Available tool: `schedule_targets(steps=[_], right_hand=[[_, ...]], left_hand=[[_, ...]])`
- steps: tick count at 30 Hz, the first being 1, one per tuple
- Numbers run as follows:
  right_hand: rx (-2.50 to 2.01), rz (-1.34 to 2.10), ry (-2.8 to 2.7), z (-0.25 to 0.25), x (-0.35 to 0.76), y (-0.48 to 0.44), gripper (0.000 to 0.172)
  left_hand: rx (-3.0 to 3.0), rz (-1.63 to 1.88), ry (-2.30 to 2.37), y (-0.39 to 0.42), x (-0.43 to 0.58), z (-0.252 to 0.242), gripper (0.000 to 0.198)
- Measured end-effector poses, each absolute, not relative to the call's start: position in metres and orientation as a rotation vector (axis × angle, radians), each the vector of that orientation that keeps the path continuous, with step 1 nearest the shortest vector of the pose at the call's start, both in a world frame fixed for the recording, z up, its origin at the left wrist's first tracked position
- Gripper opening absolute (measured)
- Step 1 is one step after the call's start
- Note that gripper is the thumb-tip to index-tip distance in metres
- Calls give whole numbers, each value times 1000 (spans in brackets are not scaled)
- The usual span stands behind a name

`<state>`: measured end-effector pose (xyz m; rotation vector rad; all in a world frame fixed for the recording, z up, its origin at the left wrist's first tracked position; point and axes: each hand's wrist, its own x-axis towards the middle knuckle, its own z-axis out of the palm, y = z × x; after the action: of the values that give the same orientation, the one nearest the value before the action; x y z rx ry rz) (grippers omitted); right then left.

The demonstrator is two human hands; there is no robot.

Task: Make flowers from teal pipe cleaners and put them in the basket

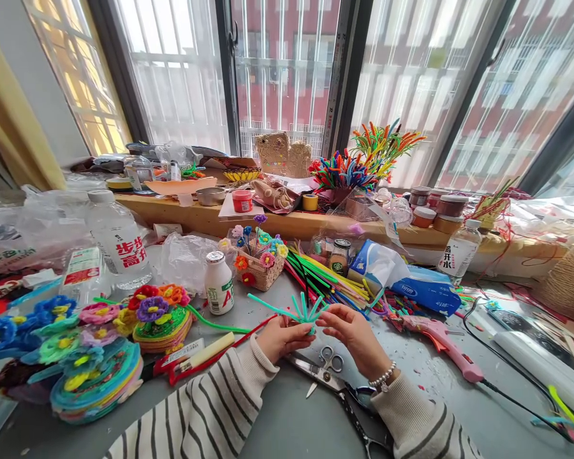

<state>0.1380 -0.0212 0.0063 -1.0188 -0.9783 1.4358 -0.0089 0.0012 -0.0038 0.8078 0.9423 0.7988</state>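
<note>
Between my two hands is a bundle of turquoise pipe cleaners (pixel 304 310), its stems fanning upward and one long stem reaching out to the left. My left hand (pixel 284 338) is closed around the base of the bundle. With bent fingers, my right hand (pixel 345 331) pinches at the bundle's right side. The lower ends of the stems are hidden by my fingers. Just below my hands, large scissors (pixel 325 377) and a small pair of scissors (pixel 330 360) lie on the grey table.
Pipe-cleaner flowers (pixel 83 344) stand at left near a white bottle (pixel 219 284). Behind are a flower basket (pixel 263 271) and loose pipe cleaners (pixel 332 280). A pink glue gun (pixel 447 344) with its cord lies at right. Plastic water bottles (pixel 119 242) stand farther back.
</note>
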Motion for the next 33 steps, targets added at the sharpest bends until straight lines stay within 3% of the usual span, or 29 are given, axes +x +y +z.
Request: schedule_targets(steps=[7,20,27,33], right_hand=[[-941,1332,-1132,-2,135,-21,16],[-840,1394,-1110,2,135,-20,19],[-990,1115,-1416,-5,140,-17,16],[-1044,641,-1759,-2,141,-21,17]], left_hand=[[812,782,961,-1,-7,-3,25],[836,800,925,-4,-6,2,21],[818,822,953,-5,-5,-2,19],[751,823,958,-2,-8,-4,15]])
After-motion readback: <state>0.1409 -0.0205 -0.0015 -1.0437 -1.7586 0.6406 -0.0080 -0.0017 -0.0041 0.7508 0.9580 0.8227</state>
